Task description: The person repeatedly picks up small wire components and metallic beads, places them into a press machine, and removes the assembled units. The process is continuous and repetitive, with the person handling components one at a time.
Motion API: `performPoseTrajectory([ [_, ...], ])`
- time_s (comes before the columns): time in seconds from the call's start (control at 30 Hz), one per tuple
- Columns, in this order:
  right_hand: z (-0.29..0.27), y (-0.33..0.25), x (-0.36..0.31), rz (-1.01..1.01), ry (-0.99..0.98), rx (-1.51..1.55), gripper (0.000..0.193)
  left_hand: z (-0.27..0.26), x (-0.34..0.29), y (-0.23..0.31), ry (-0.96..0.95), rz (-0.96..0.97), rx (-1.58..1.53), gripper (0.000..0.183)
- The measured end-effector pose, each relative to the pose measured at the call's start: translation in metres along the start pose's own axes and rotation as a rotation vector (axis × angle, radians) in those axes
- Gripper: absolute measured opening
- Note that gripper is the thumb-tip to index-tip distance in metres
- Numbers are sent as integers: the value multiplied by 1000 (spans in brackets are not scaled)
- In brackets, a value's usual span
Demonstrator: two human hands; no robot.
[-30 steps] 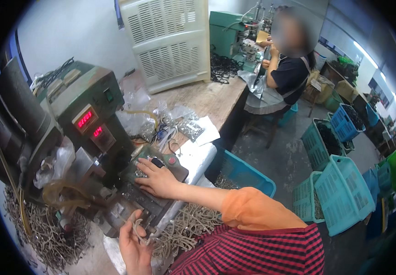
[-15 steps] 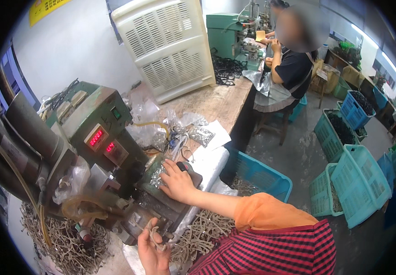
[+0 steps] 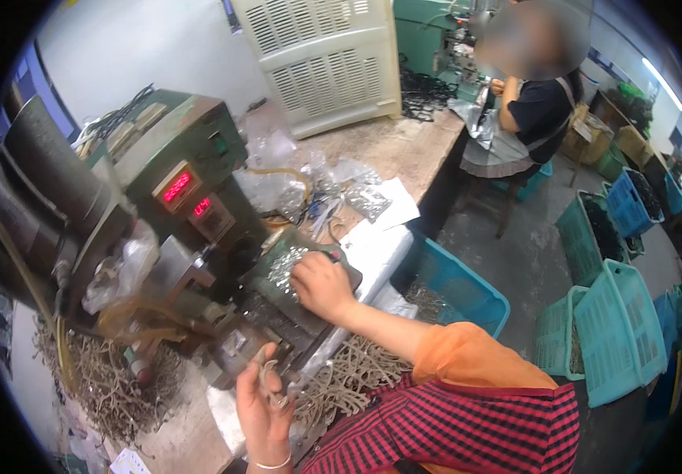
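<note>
My left hand, with a white bracelet at the wrist, pinches a thin beige strap piece just in front of the machine's small metal work head. The strap curves down past the fingers. Farther off and to the right, my right hand reaches over a green metal block. Its fingers are curled together at the edge of a scatter of small shiny metal bits; whatever lies between the fingertips is hidden. A tangle of similar beige pieces lies below my right forearm.
A green machine housing with red displays stands at left. Another beige heap lies beside it. Plastic bags and a white slotted crate are behind. A blue basket sits right of the bench; a seated person works beyond.
My right hand's spread fingers have curled together over the shiny bits. My left hand keeps its pinch on the strap piece near the work head. The whole view has shifted slightly.
</note>
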State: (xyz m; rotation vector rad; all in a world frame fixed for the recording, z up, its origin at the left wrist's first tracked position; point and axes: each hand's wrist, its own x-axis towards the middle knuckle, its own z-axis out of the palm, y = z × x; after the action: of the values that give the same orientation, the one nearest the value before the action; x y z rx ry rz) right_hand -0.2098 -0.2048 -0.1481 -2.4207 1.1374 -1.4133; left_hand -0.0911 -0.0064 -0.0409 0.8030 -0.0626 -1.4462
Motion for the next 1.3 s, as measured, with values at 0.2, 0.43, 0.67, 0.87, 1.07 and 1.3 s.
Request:
performPoseTrajectory([
  [0.2,4,-1,0,-6,46,135,6,1,-3,3,-10,-8,-15,36],
  [0.43,7,6,0,53,-8,203,8,5,0,3,-31,2,-7,35],
  [0.67,-23,-2,30,264,-69,348,12,2,2,3,-29,-17,-18,36],
  [0.87,-29,16,28,462,-127,400,17,4,6,1,-48,-37,-39,37],
  [1.07,-14,-18,26,327,-197,449,17,4,-1,8,104,-29,101,39],
  [1.3,-4,12,5,46,-184,266,15,-19,-9,10,-403,-63,153,40],
])
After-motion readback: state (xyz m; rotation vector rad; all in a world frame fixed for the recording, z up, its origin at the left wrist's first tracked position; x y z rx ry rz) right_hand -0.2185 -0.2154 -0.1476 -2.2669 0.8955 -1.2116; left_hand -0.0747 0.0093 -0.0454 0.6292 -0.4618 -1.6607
